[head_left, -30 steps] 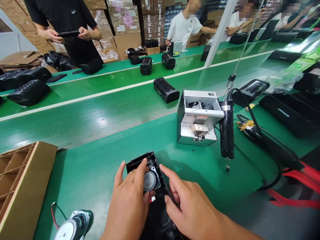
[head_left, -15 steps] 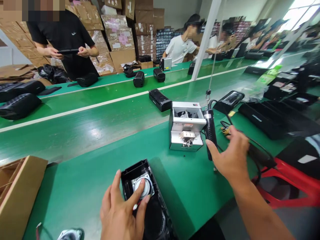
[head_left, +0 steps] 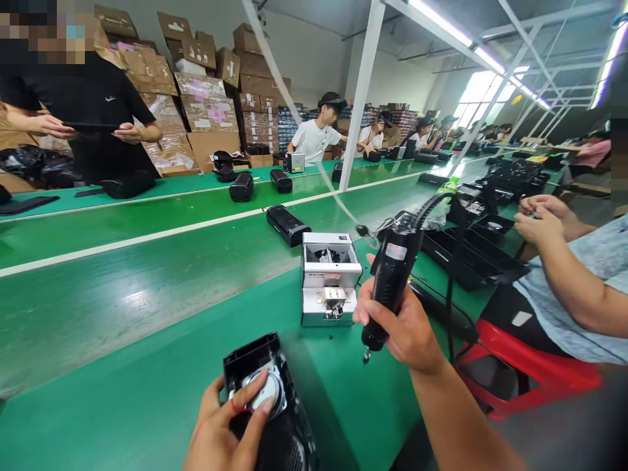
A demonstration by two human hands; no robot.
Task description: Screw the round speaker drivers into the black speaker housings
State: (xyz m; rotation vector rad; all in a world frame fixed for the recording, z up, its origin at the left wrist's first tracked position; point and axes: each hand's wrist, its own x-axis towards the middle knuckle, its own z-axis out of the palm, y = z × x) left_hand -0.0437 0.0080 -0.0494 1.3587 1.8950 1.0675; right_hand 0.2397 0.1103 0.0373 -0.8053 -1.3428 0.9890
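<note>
At the near edge of the green workbench, just in front of the grey screw feeder, the left hand is pressing down on the round speaker driver seated in the open black speaker housing. Its fingers are spread and lying flat on the driver's silver face, closed around nothing.

To the right of the screw feeder, the right hand is now gripping the black electric screwdriver; half a second ago this hand was only reaching toward the tool with open fingers. The fingers are wrapping fully around the lower barrel, the tool is tilting with its bit pointing down at the bench, and its cable is arching away from its top end. A small label is showing on the barrel, too small to read.

The screw feeder is carrying a strip of print on its front edge, not legible here.

Beyond the screw feeder, a black speaker body is lying on the green conveyor. To the far right of the feeder, a co-worker's forearm in a grey sleeve is working over black trays. Behind the conveyor, a person in a black shirt is standing before stacked cartons.
</note>
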